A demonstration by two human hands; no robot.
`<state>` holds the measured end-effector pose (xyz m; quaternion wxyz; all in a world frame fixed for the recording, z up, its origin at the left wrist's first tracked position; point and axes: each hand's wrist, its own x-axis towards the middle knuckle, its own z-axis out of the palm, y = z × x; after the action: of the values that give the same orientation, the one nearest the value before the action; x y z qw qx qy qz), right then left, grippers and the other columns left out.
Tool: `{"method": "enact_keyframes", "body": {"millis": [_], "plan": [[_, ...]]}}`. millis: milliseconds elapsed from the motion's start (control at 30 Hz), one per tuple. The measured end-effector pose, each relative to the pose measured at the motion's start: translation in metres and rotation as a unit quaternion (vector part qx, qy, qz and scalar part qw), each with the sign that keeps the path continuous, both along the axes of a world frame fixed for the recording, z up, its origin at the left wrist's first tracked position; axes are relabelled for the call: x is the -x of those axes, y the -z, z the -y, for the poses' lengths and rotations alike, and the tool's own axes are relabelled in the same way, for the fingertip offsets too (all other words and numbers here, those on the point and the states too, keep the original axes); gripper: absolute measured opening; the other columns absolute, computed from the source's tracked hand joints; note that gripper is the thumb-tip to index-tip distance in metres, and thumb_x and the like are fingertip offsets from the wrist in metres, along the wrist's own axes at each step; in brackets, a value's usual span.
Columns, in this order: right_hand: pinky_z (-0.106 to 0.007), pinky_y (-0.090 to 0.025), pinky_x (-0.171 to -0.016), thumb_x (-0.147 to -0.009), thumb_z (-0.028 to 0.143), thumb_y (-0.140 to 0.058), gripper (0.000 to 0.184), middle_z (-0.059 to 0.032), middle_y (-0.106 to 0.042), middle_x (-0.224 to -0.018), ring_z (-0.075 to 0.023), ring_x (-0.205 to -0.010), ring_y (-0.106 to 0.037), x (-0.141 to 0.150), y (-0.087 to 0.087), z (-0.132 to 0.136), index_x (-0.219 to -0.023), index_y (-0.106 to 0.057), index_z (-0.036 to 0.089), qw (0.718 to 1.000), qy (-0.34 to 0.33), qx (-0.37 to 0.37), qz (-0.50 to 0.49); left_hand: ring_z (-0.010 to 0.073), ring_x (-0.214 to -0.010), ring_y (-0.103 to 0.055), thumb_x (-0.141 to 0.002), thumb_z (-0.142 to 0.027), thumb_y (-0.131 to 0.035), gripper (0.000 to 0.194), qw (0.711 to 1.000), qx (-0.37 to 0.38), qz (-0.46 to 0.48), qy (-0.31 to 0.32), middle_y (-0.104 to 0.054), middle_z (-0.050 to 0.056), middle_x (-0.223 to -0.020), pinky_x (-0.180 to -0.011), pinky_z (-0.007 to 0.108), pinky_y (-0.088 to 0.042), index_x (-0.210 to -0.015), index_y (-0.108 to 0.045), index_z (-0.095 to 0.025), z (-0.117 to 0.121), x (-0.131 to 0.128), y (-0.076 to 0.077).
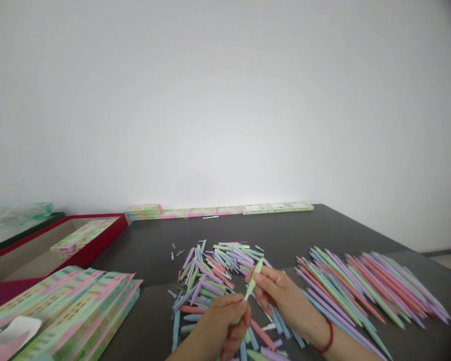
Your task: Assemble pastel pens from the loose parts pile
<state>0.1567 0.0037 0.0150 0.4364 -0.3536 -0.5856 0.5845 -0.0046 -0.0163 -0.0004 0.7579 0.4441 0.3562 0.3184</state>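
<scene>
Closest in, the left hand [220,326] curls around the lower end of a pale green tapered pen [253,281], while the right hand [281,296], with a red cord bracelet [326,342] at its wrist, pinches the upper length between thumb and fingers. Both hands are nearly closed on it, and a white end [246,297] shows between them. Below lies a loose heap of pastel pens [206,281] on a dark tabletop [285,235], with a fan of longer pens [372,286] to the right. A smooth barrel could slip from that pinch and drop into the heap, and a forearm swung rightward could disturb the fan's aligned rows.
</scene>
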Motion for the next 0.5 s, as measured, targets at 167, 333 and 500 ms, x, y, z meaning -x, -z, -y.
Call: {"method": "enact_keyframes", "body": {"millis": [167, 333, 500], "plan": [[-0.018, -0.025, -0.04, -0.084, 0.045, -0.053, 0.03, 0.0081, -0.046, -0.051, -0.005, -0.037, -0.036, -0.001, -0.001, -0.002, -0.087, -0.057, 0.016, 1.0, 0.0, -0.001, 0.0, 0.003, -0.029, -0.016, -0.073, -0.038, -0.052, 0.021, 0.999, 0.042, 0.024, -0.008, -0.034, -0.011, -0.041, -0.027, 0.015, -0.009, -0.062, -0.047, -0.021, 0.0, 0.003, -0.002], [-0.019, -0.033, -0.045, -0.085, 0.046, -0.053, 0.032, 0.0055, -0.05, -0.055, -0.0064, -0.044, -0.043, 0.002, -0.002, 0.001, -0.081, -0.06, 0.015, 0.999, -0.003, -0.029, 0.025, 0.002, -0.027, -0.017, -0.076, -0.04, -0.051, 0.022, 0.998, 0.024, 0.051, -0.007, -0.036, -0.011, -0.041, -0.025, 0.014, -0.013, -0.066, -0.05, -0.02, 0.002, -0.002, -0.003], [-0.018, -0.03, -0.041, -0.086, 0.053, -0.047, 0.043, 0.0035, -0.049, -0.052, -0.0078, -0.044, -0.046, 0.009, 0.0, 0.001, -0.071, -0.058, 0.014, 0.995, 0.023, 0.028, -0.088, 0.0033, -0.026, -0.022, -0.074, -0.039, -0.049, 0.019, 0.997, 0.001, 0.081, 0.007, -0.042, -0.01, -0.044, -0.025, 0.014, -0.019, -0.078, -0.051, -0.02, 0.001, -0.007, 0.004]]}}
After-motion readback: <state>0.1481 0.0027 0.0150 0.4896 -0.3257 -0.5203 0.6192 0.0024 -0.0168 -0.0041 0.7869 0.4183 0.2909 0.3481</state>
